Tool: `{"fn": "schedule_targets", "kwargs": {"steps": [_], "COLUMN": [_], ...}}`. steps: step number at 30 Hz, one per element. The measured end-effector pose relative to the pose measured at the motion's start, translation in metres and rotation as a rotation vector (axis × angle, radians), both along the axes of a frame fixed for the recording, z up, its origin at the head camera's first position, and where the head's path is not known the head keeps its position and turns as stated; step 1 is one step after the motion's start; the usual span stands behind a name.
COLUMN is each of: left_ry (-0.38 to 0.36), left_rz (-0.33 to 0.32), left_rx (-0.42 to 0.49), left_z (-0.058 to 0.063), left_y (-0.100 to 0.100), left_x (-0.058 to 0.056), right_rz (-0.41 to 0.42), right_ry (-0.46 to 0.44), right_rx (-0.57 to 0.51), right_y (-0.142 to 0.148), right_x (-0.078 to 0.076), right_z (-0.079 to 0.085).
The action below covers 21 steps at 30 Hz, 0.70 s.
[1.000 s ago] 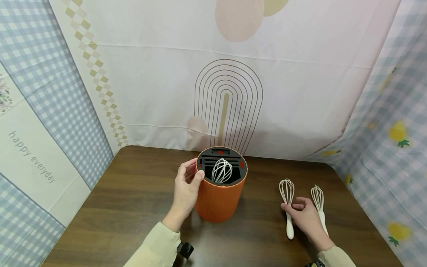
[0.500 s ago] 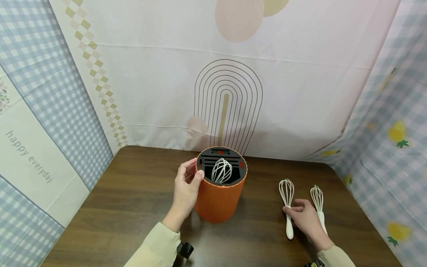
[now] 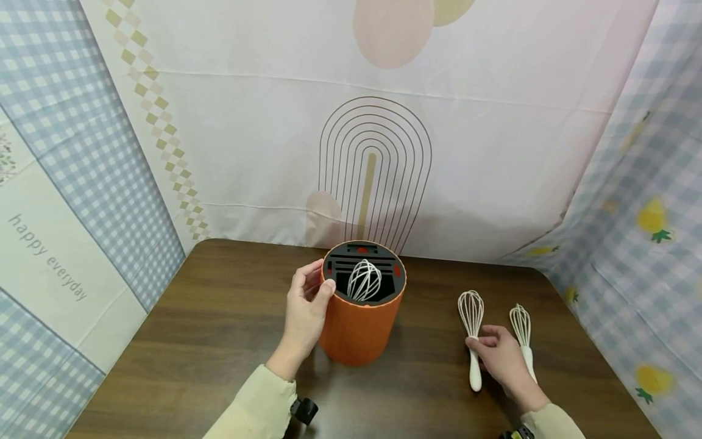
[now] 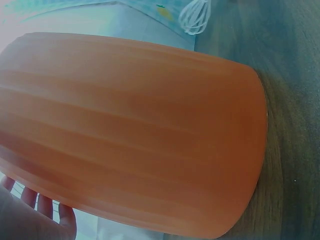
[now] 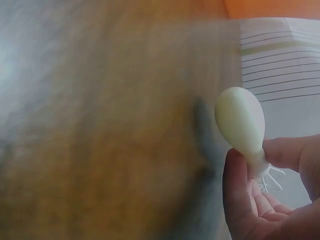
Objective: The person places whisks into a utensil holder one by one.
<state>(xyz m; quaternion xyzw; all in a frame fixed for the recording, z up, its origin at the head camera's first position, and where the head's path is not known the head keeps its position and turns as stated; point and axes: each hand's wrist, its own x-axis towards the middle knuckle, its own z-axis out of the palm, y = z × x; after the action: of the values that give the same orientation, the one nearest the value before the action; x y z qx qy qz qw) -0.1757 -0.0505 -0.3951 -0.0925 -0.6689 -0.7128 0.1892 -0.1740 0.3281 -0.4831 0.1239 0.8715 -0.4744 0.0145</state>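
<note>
My left hand point(image 3: 304, 314) holds the side of an orange round knife holder point(image 3: 359, 335), thumb at its rim and fingers round the far left side. White wires of a whisk point(image 3: 364, 280) stick up from the large opening in the holder's black slotted top; its handle is hidden inside. At the right, my right hand point(image 3: 501, 358) pinches a white whisk point(image 3: 470, 312) where wires meet handle. In the right wrist view the rounded handle end point(image 5: 240, 117) points at the camera, between thumb and fingers. A second white whisk point(image 3: 522, 326) lies just right of that hand, partly behind it.
The brown wooden table point(image 3: 230, 317) ends at a pale printed cloth point(image 3: 263, 152) behind the holder. Blue checked cloths hang at the left and right point(image 3: 631, 244). Dark wrist cameras point(image 3: 304, 411) sit at both sleeves.
The right hand's fingers have closed in on the nearer whisk, and that whisk has shifted slightly up in the head view. The left hand and the holder stay in place.
</note>
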Motion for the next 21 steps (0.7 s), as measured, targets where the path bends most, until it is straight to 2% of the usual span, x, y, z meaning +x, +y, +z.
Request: {"fn": "schedule_targets", "kwargs": {"steps": [8,10,15,21], "left_ry": [-0.006,-0.008,-0.012,-0.011], "left_rz": [-0.003,-0.003,-0.006,0.006], "left_rx": [0.002,0.003,-0.001,0.001], "left_z": [0.001,0.001,0.001,0.000], "left_y": [0.000,0.000,0.001,0.001], "left_x": [0.001,0.001,0.001,0.001], "right_rz": [-0.012,-0.011,-0.018,-0.050], "right_ry": [0.192,0.219,0.278,0.442], "right_rx": [0.163,0.167,0.031,-0.284], "right_y": [-0.013,-0.017,-0.031,-0.058], "right_x": [0.000,0.000,0.000,-0.001], "right_z": [0.024,0.031,0.051,0.083]}}
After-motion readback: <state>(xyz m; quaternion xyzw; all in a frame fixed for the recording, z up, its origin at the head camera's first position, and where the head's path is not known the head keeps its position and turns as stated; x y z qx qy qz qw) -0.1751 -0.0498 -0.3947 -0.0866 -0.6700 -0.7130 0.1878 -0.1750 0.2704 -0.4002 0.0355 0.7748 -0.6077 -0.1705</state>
